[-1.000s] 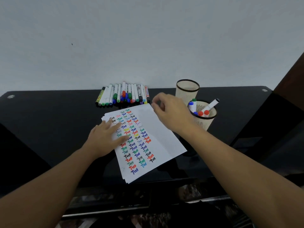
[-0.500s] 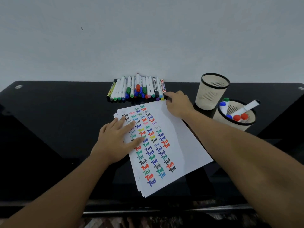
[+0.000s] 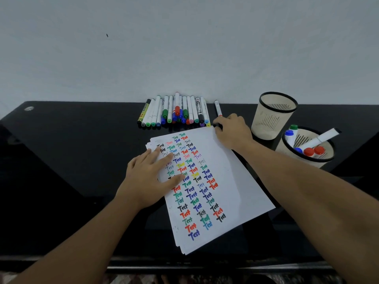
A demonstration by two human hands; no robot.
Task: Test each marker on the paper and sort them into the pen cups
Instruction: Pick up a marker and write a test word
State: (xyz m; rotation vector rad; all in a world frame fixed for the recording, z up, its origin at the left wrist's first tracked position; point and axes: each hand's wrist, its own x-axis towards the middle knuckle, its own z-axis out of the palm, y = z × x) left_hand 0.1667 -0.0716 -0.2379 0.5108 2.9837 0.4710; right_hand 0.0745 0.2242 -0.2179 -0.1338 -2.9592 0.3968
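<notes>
Both forearms outstretched, left hand (image 3: 150, 177) flat on paper (image 3: 225, 181).

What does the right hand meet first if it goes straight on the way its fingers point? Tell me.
The right hand points up and left toward the wall. First in that line is the lone marker lying apart from the marker row; its fingertips already seem to reach it, though contact is unclear.
</notes>
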